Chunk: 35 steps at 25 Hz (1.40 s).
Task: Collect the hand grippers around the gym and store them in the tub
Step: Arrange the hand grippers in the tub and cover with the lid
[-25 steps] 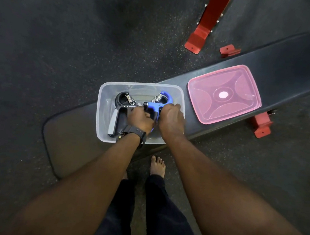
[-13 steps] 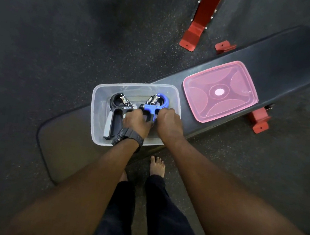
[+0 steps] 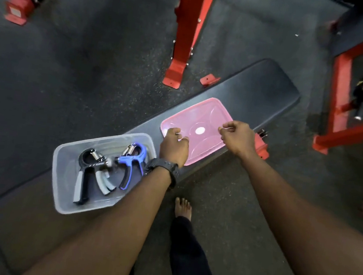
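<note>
A clear plastic tub (image 3: pixel 60 182) stands on the black bench pad. Inside it lie a black hand gripper (image 3: pixel 87 171) with grey handles and a blue hand gripper (image 3: pixel 133 161), side by side. To the tub's right the pink lid (image 3: pixel 203 119) lies flat on the pad. My left hand (image 3: pixel 175 145), with a black watch on the wrist, is over the lid's near-left edge, fingers curled. My right hand (image 3: pixel 237 137) is at the lid's right edge, fingers loosely curled. Whether either hand grips the lid is unclear.
The black bench pad (image 3: pixel 262 87) runs diagonally from lower left to upper right. Red machine legs (image 3: pixel 179 52) stand behind it, and a red frame (image 3: pixel 341 131) is at the right. My bare foot (image 3: pixel 183 206) is on the dark rubber floor in front.
Both hands have left the tub and the grippers and moved right to the pink lid. The grippers now lie free in the tub. The view has tilted up.
</note>
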Motion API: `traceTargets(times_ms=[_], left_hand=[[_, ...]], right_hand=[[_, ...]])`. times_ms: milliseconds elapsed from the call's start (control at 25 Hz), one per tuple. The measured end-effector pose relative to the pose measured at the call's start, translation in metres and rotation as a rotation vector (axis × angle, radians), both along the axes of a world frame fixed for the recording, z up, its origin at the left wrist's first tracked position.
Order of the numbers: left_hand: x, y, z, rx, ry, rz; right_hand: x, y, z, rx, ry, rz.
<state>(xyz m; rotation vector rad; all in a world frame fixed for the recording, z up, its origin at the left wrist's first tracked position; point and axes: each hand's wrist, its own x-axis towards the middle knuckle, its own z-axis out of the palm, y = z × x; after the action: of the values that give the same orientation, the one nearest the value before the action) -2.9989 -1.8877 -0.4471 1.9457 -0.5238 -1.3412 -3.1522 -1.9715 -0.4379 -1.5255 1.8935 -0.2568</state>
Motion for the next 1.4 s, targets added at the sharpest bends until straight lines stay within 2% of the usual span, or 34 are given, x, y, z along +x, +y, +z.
traceTargets(times_ms=[120,280,440,640,720,880,1080,1280,1400], left_hand=[[-0.024,-0.021,-0.03,0.121,-0.072,0.059],[-0.04,-0.038,-0.072,0.3,-0.147,0.255],[-0.043,-0.049,-0.083,0.388,-0.153,0.412],[-0.035,-0.061,-0.08,0.415,-0.184,0.394],[-0.029,-0.063,-0.069,0.408,-0.21,0.35],[-0.003,-0.059,-0.02,0.279,-0.244,0.296],[0.099,0.008,0.042,0.157,-0.299,0.329],[0.194,0.101,0.06,0.207,-0.27,0.37],[0.223,0.152,0.065,0.274,-0.264,0.271]], right_hand=[[-0.026,-0.037,-0.032,0.035,-0.001,-0.01],[-0.038,-0.08,-0.07,0.069,0.047,0.054],[-0.035,-0.111,-0.099,0.093,0.12,0.114],[-0.031,-0.114,-0.112,0.128,0.176,0.177],[-0.032,-0.111,-0.103,0.068,0.183,0.133],[-0.021,-0.101,-0.065,-0.068,0.168,0.06],[0.063,-0.052,0.006,-0.196,0.083,0.145],[0.139,0.04,0.053,-0.234,0.026,0.162],[0.151,0.103,0.053,-0.141,0.057,0.157]])
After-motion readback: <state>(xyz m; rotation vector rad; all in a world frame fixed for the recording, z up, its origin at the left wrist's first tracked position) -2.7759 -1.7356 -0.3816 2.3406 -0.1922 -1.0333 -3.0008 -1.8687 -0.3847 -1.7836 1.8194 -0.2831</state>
